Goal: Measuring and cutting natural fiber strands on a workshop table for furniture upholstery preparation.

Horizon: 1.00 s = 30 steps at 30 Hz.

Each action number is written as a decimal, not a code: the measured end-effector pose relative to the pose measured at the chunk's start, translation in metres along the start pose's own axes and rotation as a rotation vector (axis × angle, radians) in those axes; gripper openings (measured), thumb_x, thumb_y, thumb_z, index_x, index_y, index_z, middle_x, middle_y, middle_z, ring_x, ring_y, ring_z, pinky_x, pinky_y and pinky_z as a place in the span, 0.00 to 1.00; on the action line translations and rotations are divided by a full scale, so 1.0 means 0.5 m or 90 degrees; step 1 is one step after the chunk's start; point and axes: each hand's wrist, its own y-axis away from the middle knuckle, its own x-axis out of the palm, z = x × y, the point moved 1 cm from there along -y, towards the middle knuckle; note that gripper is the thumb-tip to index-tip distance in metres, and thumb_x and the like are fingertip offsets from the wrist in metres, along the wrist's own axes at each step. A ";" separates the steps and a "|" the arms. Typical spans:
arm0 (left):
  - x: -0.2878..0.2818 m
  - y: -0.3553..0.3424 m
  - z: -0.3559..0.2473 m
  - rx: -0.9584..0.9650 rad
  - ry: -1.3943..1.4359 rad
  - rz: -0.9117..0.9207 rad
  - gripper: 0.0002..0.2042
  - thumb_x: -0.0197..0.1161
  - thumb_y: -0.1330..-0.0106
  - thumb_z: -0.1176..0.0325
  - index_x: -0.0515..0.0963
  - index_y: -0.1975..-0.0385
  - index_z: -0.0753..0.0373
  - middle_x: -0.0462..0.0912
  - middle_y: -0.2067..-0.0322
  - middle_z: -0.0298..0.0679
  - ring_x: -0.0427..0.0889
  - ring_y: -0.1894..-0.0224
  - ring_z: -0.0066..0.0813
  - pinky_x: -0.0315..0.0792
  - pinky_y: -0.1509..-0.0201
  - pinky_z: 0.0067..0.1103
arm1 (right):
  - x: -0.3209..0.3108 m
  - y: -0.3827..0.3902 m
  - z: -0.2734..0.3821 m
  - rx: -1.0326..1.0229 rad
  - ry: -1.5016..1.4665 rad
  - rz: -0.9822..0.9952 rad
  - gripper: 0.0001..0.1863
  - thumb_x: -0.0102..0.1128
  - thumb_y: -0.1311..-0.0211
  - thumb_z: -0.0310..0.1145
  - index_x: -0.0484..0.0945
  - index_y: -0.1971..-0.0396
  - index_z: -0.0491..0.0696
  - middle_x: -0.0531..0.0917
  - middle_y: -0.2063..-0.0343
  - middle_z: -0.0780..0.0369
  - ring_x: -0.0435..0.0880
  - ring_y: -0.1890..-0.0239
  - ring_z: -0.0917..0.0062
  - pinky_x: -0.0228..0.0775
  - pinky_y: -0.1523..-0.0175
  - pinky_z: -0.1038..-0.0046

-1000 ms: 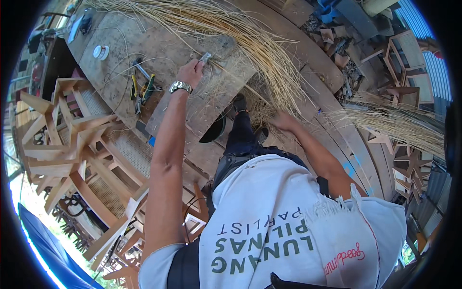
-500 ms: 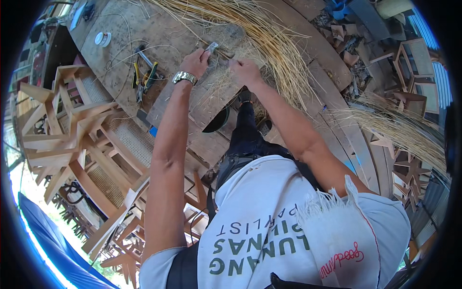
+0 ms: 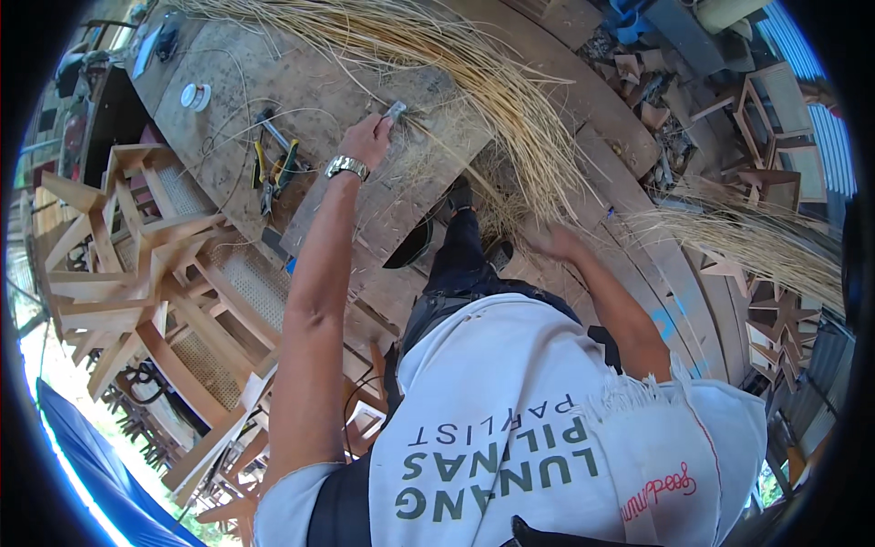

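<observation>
My left hand (image 3: 365,144), with a metal watch on its wrist, is closed over the work board (image 3: 401,196). Its fingertips grip a small silver metal piece (image 3: 396,110) whose exact kind I cannot make out. From beside that piece a pale rattan strip (image 3: 463,165) stretches down and right toward my right hand (image 3: 558,244). That hand is off the board's right side, low and smeared by motion, and seems closed on the strip's end. Thin fibre shavings (image 3: 437,118) lie around the strip on the board.
A long bundle of rattan strands (image 3: 510,100) arches across the far side. Pliers (image 3: 264,182), a hammer (image 3: 273,128) and a white spool (image 3: 195,97) lie at the left. Wooden chair frames (image 3: 173,273) with woven cane stand left. Another strand bundle (image 3: 738,242) lies right.
My right hand has swung from close beside the left hand down and to the right, and a length of strip now spans between them. My left hand stays almost in place.
</observation>
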 end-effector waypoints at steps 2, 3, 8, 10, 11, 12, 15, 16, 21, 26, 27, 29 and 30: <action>0.001 -0.003 -0.012 0.011 0.009 -0.006 0.14 0.52 0.35 0.54 0.74 0.68 0.60 0.80 0.73 0.47 0.79 0.66 0.50 0.71 0.63 0.37 | -0.105 -0.040 0.173 -0.215 -0.152 -0.120 0.42 0.57 0.45 0.57 0.61 0.40 0.39 0.68 0.43 0.45 0.68 0.40 0.57 0.58 0.37 0.65; 0.000 -0.007 -0.024 0.024 0.016 -0.014 0.14 0.52 0.35 0.54 0.74 0.68 0.60 0.80 0.73 0.48 0.79 0.66 0.50 0.71 0.63 0.37 | -0.112 -0.087 0.213 -0.257 -0.172 -0.182 0.41 0.56 0.44 0.55 0.60 0.39 0.40 0.70 0.44 0.46 0.70 0.41 0.61 0.59 0.38 0.68; 0.019 -0.006 0.000 0.026 0.022 -0.010 0.14 0.52 0.35 0.54 0.74 0.68 0.60 0.80 0.73 0.48 0.79 0.66 0.50 0.71 0.63 0.37 | -0.167 -0.170 0.465 -0.233 -0.506 -0.161 0.20 0.56 0.39 0.47 0.78 0.69 0.41 0.80 0.75 0.63 0.76 0.72 0.80 0.67 0.63 0.75; 0.022 -0.007 0.008 0.025 0.024 -0.004 0.14 0.52 0.35 0.54 0.74 0.68 0.60 0.80 0.73 0.47 0.79 0.66 0.50 0.71 0.62 0.37 | -0.168 -0.174 0.478 -0.133 -0.526 -0.190 0.19 0.55 0.39 0.45 0.79 0.76 0.42 0.78 0.81 0.66 0.73 0.77 0.82 0.65 0.68 0.74; 0.021 -0.014 0.001 0.030 0.010 -0.015 0.15 0.52 0.35 0.54 0.75 0.68 0.60 0.80 0.74 0.47 0.79 0.66 0.50 0.71 0.62 0.36 | -0.158 -0.188 0.463 -0.156 -0.537 -0.222 0.19 0.54 0.39 0.44 0.78 0.77 0.42 0.77 0.82 0.65 0.71 0.78 0.82 0.63 0.70 0.74; 0.022 -0.019 -0.007 0.036 -0.004 -0.026 0.15 0.52 0.34 0.54 0.75 0.68 0.60 0.81 0.74 0.46 0.80 0.66 0.49 0.71 0.62 0.36 | -0.146 -0.198 0.444 -0.178 -0.547 -0.255 0.19 0.53 0.38 0.43 0.78 0.78 0.42 0.75 0.84 0.64 0.69 0.79 0.82 0.61 0.71 0.73; 0.023 0.004 0.014 0.021 0.009 -0.017 0.16 0.50 0.34 0.53 0.75 0.67 0.59 0.81 0.75 0.45 0.80 0.66 0.48 0.72 0.61 0.35 | -0.060 -0.128 0.317 -0.237 -0.347 -0.314 0.22 0.49 0.39 0.46 0.74 0.76 0.39 0.76 0.82 0.55 0.75 0.77 0.67 0.63 0.69 0.66; 0.021 0.008 0.015 0.023 0.010 -0.021 0.16 0.50 0.34 0.53 0.75 0.67 0.59 0.81 0.75 0.45 0.80 0.66 0.48 0.72 0.61 0.35 | -0.015 -0.080 0.215 -0.133 -0.283 -0.206 0.23 0.47 0.39 0.48 0.76 0.68 0.39 0.80 0.73 0.51 0.78 0.68 0.59 0.66 0.62 0.63; -0.022 0.005 -0.007 -0.001 -0.018 0.002 0.17 0.48 0.33 0.52 0.76 0.67 0.59 0.82 0.74 0.44 0.80 0.64 0.47 0.71 0.60 0.36 | 0.285 0.303 -0.464 0.284 0.084 -0.124 0.21 0.48 0.42 0.47 0.82 0.74 0.44 0.82 0.71 0.49 0.80 0.63 0.52 0.69 0.55 0.55; 0.003 0.017 -0.023 -0.052 0.185 0.046 0.16 0.57 0.37 0.53 0.77 0.68 0.61 0.80 0.81 0.34 0.78 0.78 0.30 0.70 0.72 0.25 | 0.319 0.575 -0.737 0.219 0.344 0.058 0.17 0.47 0.42 0.43 0.80 0.74 0.47 0.83 0.71 0.53 0.82 0.66 0.59 0.72 0.64 0.57; 0.003 0.028 -0.042 -0.155 0.363 0.132 0.16 0.61 0.40 0.53 0.77 0.68 0.62 0.80 0.80 0.32 0.77 0.78 0.26 0.70 0.73 0.24 | 0.344 0.576 -0.742 0.236 0.239 -0.009 0.16 0.48 0.42 0.43 0.80 0.74 0.46 0.82 0.72 0.53 0.81 0.68 0.60 0.72 0.66 0.58; 0.028 0.080 -0.046 -0.102 0.327 0.073 0.14 0.65 0.43 0.57 0.77 0.69 0.62 0.79 0.80 0.30 0.72 0.80 0.20 0.66 0.77 0.20 | 0.386 0.555 -0.723 0.252 0.032 -0.138 0.15 0.50 0.42 0.42 0.78 0.74 0.46 0.81 0.75 0.55 0.81 0.71 0.62 0.71 0.68 0.60; 0.043 0.100 -0.039 -0.054 0.297 0.016 0.13 0.68 0.45 0.60 0.77 0.69 0.63 0.78 0.80 0.28 0.67 0.83 0.14 0.62 0.81 0.17 | 0.405 0.544 -0.706 0.258 -0.071 -0.201 0.14 0.51 0.43 0.41 0.78 0.74 0.46 0.81 0.76 0.55 0.80 0.72 0.62 0.71 0.70 0.62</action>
